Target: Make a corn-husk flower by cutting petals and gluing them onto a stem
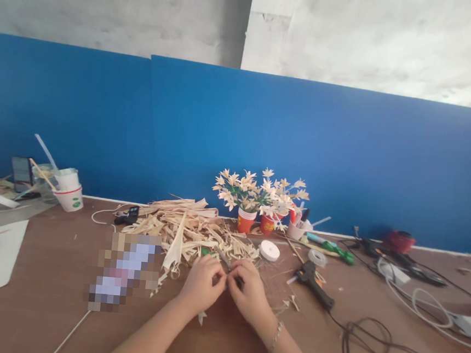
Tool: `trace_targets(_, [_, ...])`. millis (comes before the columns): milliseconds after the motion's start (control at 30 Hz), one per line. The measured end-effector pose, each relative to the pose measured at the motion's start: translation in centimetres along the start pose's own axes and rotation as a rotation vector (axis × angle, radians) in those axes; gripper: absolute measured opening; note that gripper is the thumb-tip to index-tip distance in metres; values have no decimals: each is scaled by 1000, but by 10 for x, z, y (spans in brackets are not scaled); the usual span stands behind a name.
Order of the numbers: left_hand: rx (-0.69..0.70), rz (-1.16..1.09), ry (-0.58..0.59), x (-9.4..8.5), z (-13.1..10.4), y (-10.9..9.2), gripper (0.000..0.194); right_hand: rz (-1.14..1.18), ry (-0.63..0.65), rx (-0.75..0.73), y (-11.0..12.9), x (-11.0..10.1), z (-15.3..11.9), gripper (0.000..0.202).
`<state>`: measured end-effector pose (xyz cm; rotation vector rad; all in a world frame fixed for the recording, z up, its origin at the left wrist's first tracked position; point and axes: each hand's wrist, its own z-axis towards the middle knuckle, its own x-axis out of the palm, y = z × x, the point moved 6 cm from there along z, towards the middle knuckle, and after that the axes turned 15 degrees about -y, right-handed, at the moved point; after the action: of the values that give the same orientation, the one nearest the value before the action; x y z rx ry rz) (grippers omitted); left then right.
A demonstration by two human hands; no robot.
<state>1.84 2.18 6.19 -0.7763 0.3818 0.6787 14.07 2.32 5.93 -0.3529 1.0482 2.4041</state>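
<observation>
My left hand (205, 285) and my right hand (249, 292) meet above the table in front of me, fingertips nearly touching. The left fingers are pinched together on something too small or hidden to name. A slim, pointed metal tool (223, 258) slants out of my right hand, its dark end partly covered by the fingers. Just beyond my hands lies a heap of dried corn husks (189, 230). A small pale husk piece (201, 318) shows beneath my left hand. To the right of the heap is a white roll of tape (269, 251).
Husk flowers (249, 186) stand in red paper cups (246, 221) by the blue partition (189, 134). A glue gun (312, 282) with a looping cord lies right. Clear tape (317, 258), a pen cup (295, 229) and white cables (425, 308) are farther right. White cups (68, 197) stand left.
</observation>
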Motion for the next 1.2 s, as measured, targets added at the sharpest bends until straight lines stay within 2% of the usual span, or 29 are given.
trace_targets(200, [-10, 87, -37, 2, -2, -6, 16, -81, -78, 0, 1, 1, -2, 15])
trace_targets(433, [-82, 117, -97, -2, 0, 3, 15, -271, -179, -9, -5, -8, -1, 14])
trace_targets(700, [-58, 95, -63, -1, 1, 5, 15, -76, -106, 11, -5, -3, 1, 9])
trace_targets(900, [-59, 207, -88, 2, -2, 0, 13, -220, -117, -33, 2, 2, -3, 11])
trace_targets(1000, [-57, 307, -144, -4, 0, 6, 14, -337, -131, -10, 1, 0, -4, 13])
trace_targets(1067, [-86, 347, -181, -11, 3, 16, 14, -368, -83, 9, -3, 2, -6, 14])
trace_targets(1200, [-150, 307, -258, -23, 9, 33, 14, -358, 107, -36, -5, 12, -10, 17])
